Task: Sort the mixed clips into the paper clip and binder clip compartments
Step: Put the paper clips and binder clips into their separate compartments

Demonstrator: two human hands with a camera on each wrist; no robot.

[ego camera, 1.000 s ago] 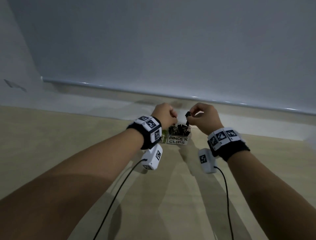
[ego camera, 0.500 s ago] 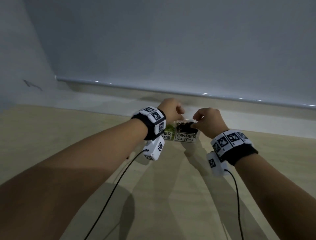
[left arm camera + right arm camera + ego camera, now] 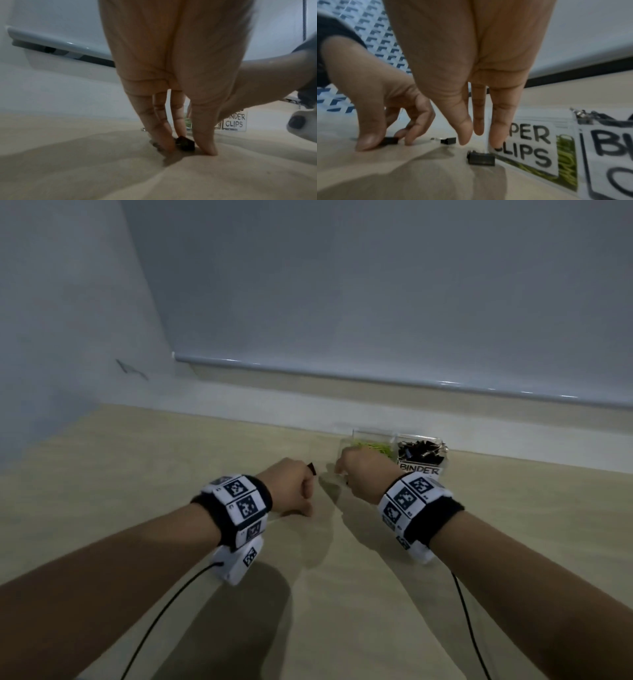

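Note:
A clear organizer (image 3: 394,436) stands at the table's back edge. Its left compartment (image 3: 527,146), labelled for paper clips, holds green clips; its right one (image 3: 421,451), labelled BINDER CLIPS, holds black clips. My left hand (image 3: 187,148) has its fingertips on the table and pinches a black binder clip (image 3: 185,143) between thumb and fingers. My right hand (image 3: 479,140) hangs just in front of the paper clip compartment with straight fingers and holds nothing. Two more black binder clips lie loose: one (image 3: 481,158) under the right hand, one (image 3: 448,140) between the hands.
The beige table (image 3: 137,474) stretches wide to the left and towards me. A pale ledge and a grey roller blind (image 3: 376,302) close off the back behind the organizer. Thin black cables (image 3: 164,611) run from both wrist cameras along my forearms.
Both hands came down and left from above the binder clip compartment to the table in front of the organizer. The clip my right hand held is gone from it. My left hand now pinches a clip.

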